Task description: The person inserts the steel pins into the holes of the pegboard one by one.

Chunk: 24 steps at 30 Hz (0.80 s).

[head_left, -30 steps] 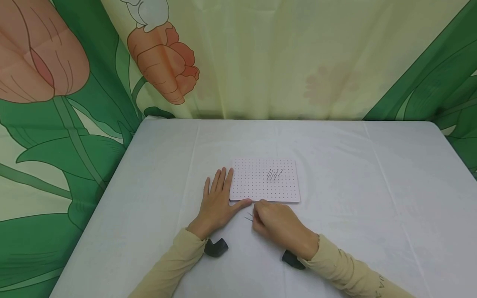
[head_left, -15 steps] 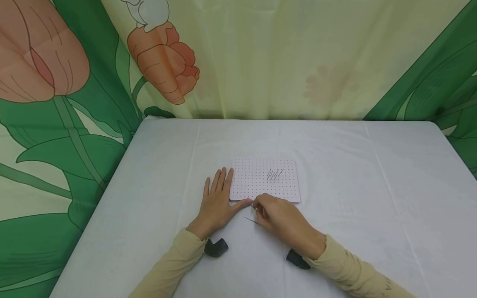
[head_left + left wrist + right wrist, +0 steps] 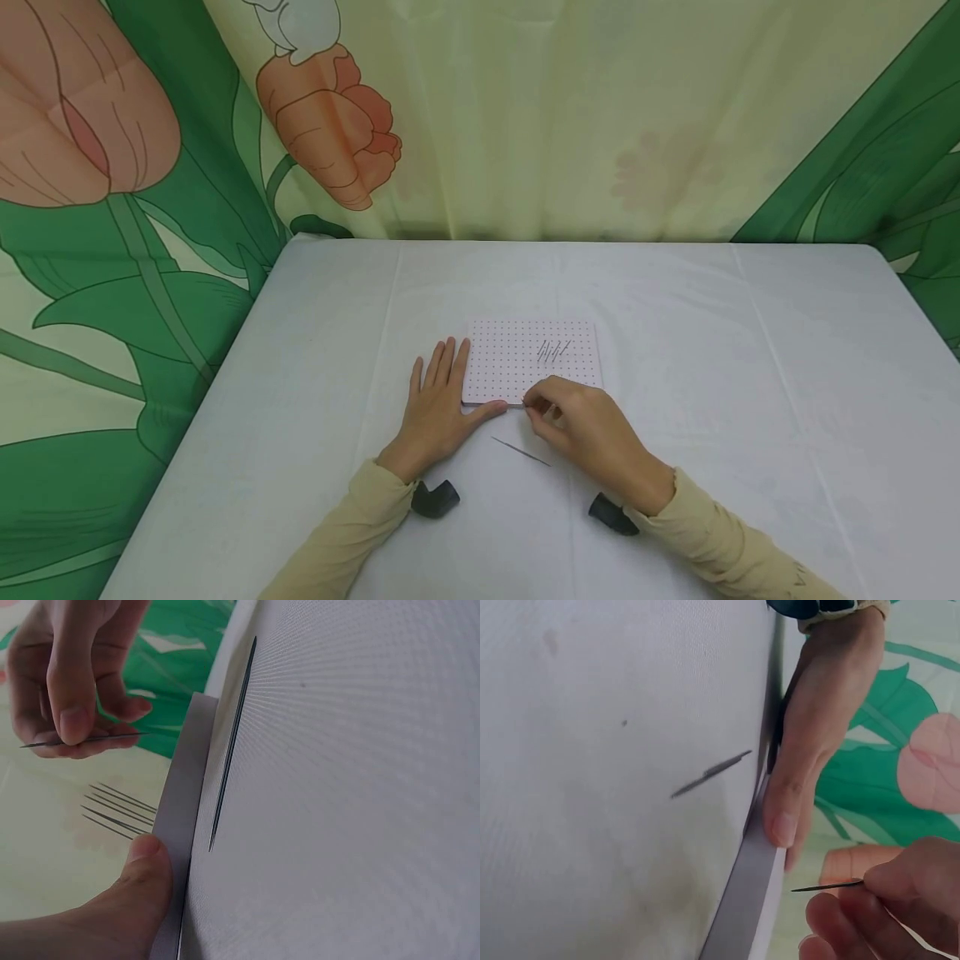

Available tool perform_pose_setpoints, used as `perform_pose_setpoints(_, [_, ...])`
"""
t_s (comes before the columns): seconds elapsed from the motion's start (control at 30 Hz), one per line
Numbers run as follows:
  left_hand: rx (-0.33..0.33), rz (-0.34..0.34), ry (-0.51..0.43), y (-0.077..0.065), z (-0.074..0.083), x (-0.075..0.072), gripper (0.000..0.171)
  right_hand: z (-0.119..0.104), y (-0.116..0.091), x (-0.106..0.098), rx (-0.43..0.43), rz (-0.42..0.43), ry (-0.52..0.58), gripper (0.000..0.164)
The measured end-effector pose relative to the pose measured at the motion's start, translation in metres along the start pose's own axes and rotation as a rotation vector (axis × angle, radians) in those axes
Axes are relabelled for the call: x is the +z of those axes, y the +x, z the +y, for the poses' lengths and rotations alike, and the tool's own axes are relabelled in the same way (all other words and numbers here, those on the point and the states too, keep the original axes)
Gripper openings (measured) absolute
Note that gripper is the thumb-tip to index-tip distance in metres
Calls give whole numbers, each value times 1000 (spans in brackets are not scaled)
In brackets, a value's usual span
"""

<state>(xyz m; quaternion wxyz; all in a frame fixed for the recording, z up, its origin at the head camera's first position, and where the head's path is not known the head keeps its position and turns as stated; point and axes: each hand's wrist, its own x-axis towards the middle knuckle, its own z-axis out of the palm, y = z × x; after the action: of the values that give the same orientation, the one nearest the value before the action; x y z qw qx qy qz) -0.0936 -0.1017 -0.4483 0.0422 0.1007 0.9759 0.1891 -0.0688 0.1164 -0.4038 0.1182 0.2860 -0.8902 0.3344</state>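
A white board with rows of small holes (image 3: 495, 367) lies on the table. Several thin dark needles (image 3: 553, 351) stand slanted in its right part. My left hand (image 3: 438, 417) lies flat with fingers spread along the board's left edge; its thumb (image 3: 146, 862) touches the front edge. My right hand (image 3: 592, 433) is over the board's front edge, pinching a needle (image 3: 120, 738) between thumb and fingers. In the left wrist view that needle is roughly level. On the cloth before the board lies another dark needle shape (image 3: 521, 451); whether it is one or two side by side, I cannot tell.
A white cloth (image 3: 712, 350) covers the table. Behind it hangs a curtain (image 3: 525, 125) printed with flowers and leaves. Dark wrist devices (image 3: 435, 499) sit under both sleeves, close to the tabletop.
My right hand has lifted a needle from the cloth and moved right and forward to the board's front edge, uncovering the needle shape still lying there. The left hand has stayed put.
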Motion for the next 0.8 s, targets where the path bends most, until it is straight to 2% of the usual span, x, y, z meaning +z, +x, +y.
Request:
perform_pose_setpoints(0.27, [1,7,8,0,0,1,106,9,3,-8,-20,87,6,19])
perform_pose_setpoints(0.8, [-9,3,-7,0,3,-1,106,29,9,-26,66,167,-8,17])
